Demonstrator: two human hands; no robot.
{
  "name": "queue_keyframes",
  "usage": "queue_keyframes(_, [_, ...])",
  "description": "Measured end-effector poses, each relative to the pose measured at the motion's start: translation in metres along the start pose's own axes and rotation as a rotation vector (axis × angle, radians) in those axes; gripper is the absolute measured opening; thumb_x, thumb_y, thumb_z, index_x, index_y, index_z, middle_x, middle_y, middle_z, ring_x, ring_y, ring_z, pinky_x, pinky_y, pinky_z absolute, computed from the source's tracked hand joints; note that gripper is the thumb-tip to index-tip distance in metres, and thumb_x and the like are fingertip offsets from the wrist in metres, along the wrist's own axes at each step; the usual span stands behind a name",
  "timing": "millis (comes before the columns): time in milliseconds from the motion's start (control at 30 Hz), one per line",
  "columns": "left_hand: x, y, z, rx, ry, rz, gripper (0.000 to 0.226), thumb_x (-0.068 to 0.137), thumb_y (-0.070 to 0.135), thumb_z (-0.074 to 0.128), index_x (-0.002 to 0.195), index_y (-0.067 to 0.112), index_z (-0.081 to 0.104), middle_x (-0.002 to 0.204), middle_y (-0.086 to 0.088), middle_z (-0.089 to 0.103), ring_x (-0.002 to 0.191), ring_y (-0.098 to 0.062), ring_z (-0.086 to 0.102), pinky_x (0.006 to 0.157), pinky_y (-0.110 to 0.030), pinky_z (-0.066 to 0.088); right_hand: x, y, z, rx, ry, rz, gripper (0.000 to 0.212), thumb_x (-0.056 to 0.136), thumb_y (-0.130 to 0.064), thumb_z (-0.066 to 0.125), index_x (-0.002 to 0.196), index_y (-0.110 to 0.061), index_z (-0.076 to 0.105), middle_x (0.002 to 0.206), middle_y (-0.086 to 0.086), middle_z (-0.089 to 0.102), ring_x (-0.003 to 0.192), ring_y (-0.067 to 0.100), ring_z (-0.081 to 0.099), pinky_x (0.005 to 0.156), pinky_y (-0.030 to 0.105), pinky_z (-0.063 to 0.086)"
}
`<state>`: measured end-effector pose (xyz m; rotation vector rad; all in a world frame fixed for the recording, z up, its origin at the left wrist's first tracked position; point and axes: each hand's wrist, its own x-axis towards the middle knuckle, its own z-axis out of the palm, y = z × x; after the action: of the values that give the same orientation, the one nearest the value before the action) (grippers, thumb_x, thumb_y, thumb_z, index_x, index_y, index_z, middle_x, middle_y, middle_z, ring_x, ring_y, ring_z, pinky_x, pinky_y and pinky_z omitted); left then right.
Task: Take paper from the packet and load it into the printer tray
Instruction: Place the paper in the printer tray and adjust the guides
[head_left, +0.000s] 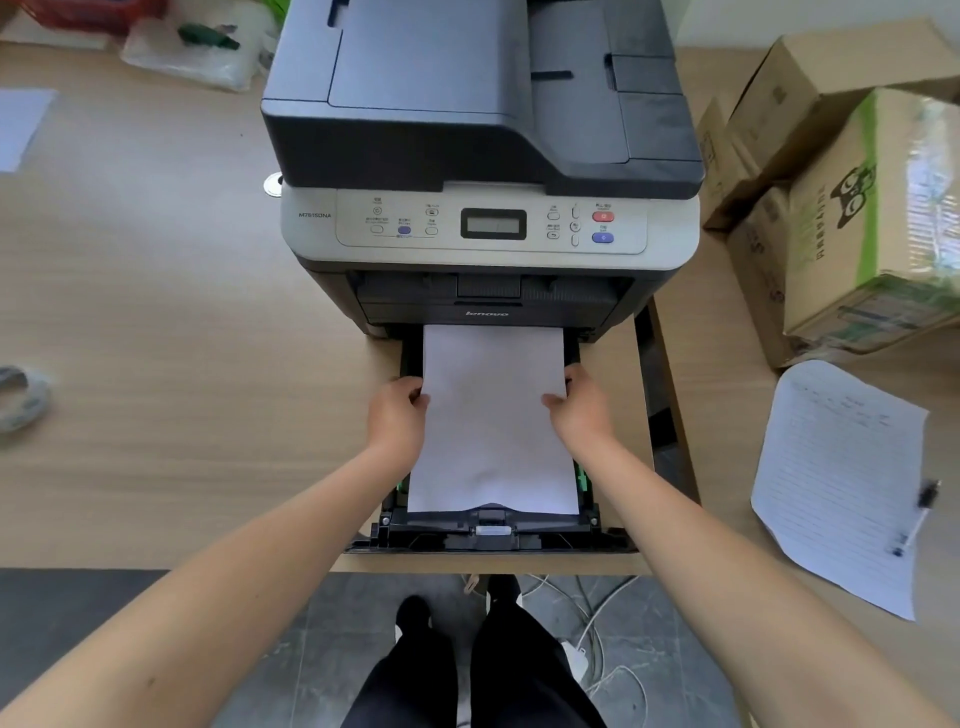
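Head view looks down on a printer (483, 156) standing on a wooden bench (156, 312), its paper tray (488, 535) pulled out toward the person. White paper (493, 426) lies in the tray, its far end under the printer body. Left hand (397, 413) grips the paper's left edge, right hand (579, 402) its right edge, fingers (553, 399) closed on the sheets.

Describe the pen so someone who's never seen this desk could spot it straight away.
Start at the printer and look right, past the cardboard boxes, to the lined sheet lying nearer you. The pen rests on that sheet's right edge. It is the only slim thing there, with a dark cap and a pale barrel.
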<state>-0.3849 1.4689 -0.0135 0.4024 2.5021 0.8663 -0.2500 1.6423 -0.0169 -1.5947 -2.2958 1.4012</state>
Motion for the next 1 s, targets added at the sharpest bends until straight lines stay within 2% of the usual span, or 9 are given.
queue_keyframes(100, [0.003,0.002,-0.002,0.122,0.071,0.042,0.017,0.090,0.003,0.054,0.073,0.004,0.057,0.082,-0.008,0.050,0.087,-0.031,0.044,0.068,-0.033,0.035,-0.001,0.002,-0.001,-0.081,0.031,-0.059,0.041,0.091,-0.010,0.059,0.130,-0.010,0.049,0.125,0.013,0.061,0.112,0.029,0.058,0.085,0.036,0.051])
queue_keyframes(233, [0.003,0.000,-0.008,0.021,0.058,0.021,0.017,0.089,0.006,0.061,0.107,0.006,0.060,0.108,-0.008,0.051,0.095,-0.026,0.051,0.073,-0.025,0.042,-0.009,0.010,-0.006,-0.415,0.115,-0.167,0.066,0.082,-0.035,0.071,0.138,-0.014,0.043,0.127,0.010,0.056,0.121,0.031,0.044,0.096,0.040,0.039])
queue_keyframes(367, [-0.010,-0.006,-0.001,0.112,0.074,0.028,0.049,0.081,0.018,0.075,0.118,0.004,0.047,0.122,-0.015,0.045,0.111,-0.031,0.045,0.090,-0.038,0.043,-0.025,0.020,-0.007,-0.466,0.180,-0.182,0.068,0.071,-0.044,0.077,0.123,-0.012,0.047,0.125,0.009,0.045,0.116,0.030,0.043,0.093,0.038,0.038])
queue_keyframes(467, [-0.017,-0.008,-0.004,0.216,0.026,-0.025,0.083,0.069,0.039,0.083,0.133,0.010,0.038,0.132,-0.015,0.037,0.122,-0.033,0.039,0.098,-0.040,0.040,-0.031,0.025,-0.007,-0.494,0.082,-0.111,0.074,0.062,-0.054,0.079,0.115,-0.015,0.045,0.123,0.008,0.039,0.115,0.030,0.040,0.094,0.041,0.043])
queue_keyframes(600, [-0.035,-0.010,-0.003,0.558,-0.238,0.058,0.139,0.045,0.071,0.079,0.151,0.025,0.002,0.154,-0.018,0.012,0.139,-0.037,0.024,0.110,-0.047,0.032,-0.043,0.024,-0.007,-0.679,-0.173,-0.053,0.121,0.047,-0.069,0.078,0.142,-0.022,0.020,0.147,0.011,0.018,0.136,0.034,0.021,0.110,0.051,0.032])
queue_keyframes(667, [-0.042,-0.015,-0.001,0.667,-0.370,0.076,0.153,0.040,0.078,0.076,0.151,0.028,-0.018,0.159,-0.021,-0.008,0.145,-0.039,0.012,0.113,-0.052,0.030,-0.049,0.022,-0.005,-0.769,-0.284,-0.035,0.141,0.045,-0.070,0.079,0.151,-0.026,-0.004,0.159,0.014,-0.010,0.146,0.038,-0.001,0.116,0.059,0.015])
queue_keyframes(733, [-0.044,-0.016,-0.001,0.692,-0.415,0.064,0.156,0.041,0.078,0.075,0.148,0.029,-0.027,0.159,-0.020,-0.018,0.147,-0.039,0.006,0.111,-0.054,0.033,-0.053,0.021,-0.004,-0.757,-0.344,0.003,0.150,0.046,-0.067,0.081,0.150,-0.028,-0.019,0.158,0.011,-0.026,0.148,0.038,-0.011,0.117,0.060,0.011])
queue_keyframes(900, [-0.042,-0.017,0.001,0.719,-0.397,0.074,0.152,0.047,0.076,0.075,0.148,0.028,-0.028,0.159,-0.022,-0.014,0.145,-0.040,0.014,0.107,-0.053,0.040,-0.056,0.026,0.002,-0.768,-0.255,0.006,0.147,0.050,-0.060,0.085,0.151,-0.027,-0.016,0.160,0.012,-0.015,0.146,0.038,0.008,0.111,0.056,0.033])
queue_keyframes(1000, [-0.040,-0.021,0.004,0.768,-0.337,0.094,0.150,0.050,0.073,0.077,0.149,0.028,-0.026,0.159,-0.022,-0.007,0.144,-0.038,0.019,0.107,-0.050,0.040,-0.056,0.026,0.005,-0.801,-0.205,-0.012,0.146,0.051,-0.059,0.085,0.151,-0.025,-0.015,0.160,0.014,-0.007,0.145,0.037,0.013,0.108,0.053,0.035])
